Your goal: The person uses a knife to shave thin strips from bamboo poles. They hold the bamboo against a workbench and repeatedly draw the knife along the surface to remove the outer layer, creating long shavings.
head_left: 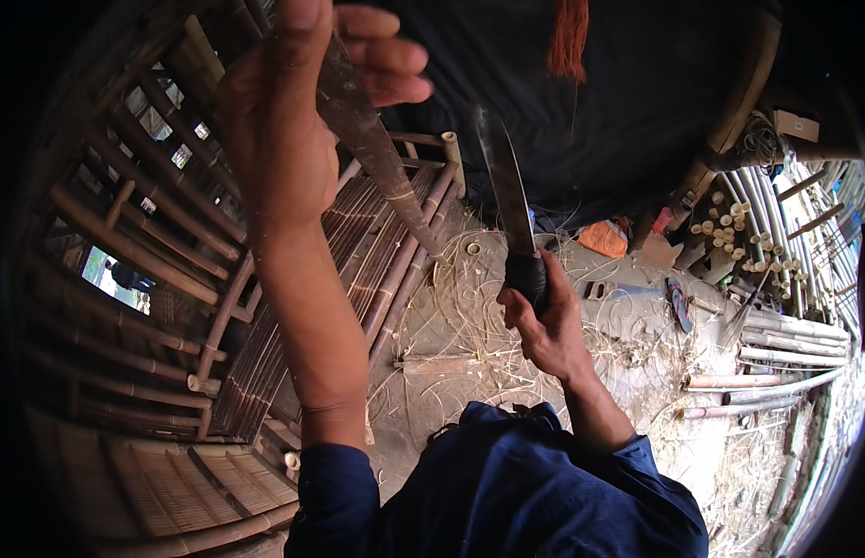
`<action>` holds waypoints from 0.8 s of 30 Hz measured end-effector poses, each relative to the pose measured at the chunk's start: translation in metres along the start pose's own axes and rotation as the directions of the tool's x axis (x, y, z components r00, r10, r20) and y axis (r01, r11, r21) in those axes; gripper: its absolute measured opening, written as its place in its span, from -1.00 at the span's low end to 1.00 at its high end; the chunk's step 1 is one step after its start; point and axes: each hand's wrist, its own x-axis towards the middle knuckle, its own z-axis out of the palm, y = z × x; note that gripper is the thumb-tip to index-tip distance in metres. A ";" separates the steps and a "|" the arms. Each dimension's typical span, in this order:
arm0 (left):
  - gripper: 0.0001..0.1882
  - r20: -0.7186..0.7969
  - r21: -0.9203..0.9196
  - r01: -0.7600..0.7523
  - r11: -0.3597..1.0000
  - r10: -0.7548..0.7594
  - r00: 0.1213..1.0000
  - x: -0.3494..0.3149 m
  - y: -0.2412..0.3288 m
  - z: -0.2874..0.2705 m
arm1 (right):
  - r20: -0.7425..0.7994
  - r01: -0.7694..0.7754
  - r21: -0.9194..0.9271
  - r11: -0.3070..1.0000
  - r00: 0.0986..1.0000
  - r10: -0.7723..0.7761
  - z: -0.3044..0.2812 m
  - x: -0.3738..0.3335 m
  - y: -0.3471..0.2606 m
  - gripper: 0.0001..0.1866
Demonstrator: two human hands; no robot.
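Strip held aloft, knife grasped with blade up

A brown box is seen beside a bamboo beam at the upper right, its inside hidden; by the floor a crumpled orange item is seen, and whether anything is contained in it cannot be told. The left hand is raised high on an outstretched forearm, with a long brown strip held between thumb and fingers, its tapered end pointed downward, left of the knife. By the right hand, held lower on a shorter reach, the knife's black handle is grasped, the blade pointed upward, tilted left and apart from the strip
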 end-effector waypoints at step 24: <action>-0.66 0.288 -0.208 -0.105 0.973 0.163 0.944 -0.099 0.025 0.018 | -0.172 0.476 -0.039 0.878 0.863 -0.475 0.007 -0.082 -0.146 -0.41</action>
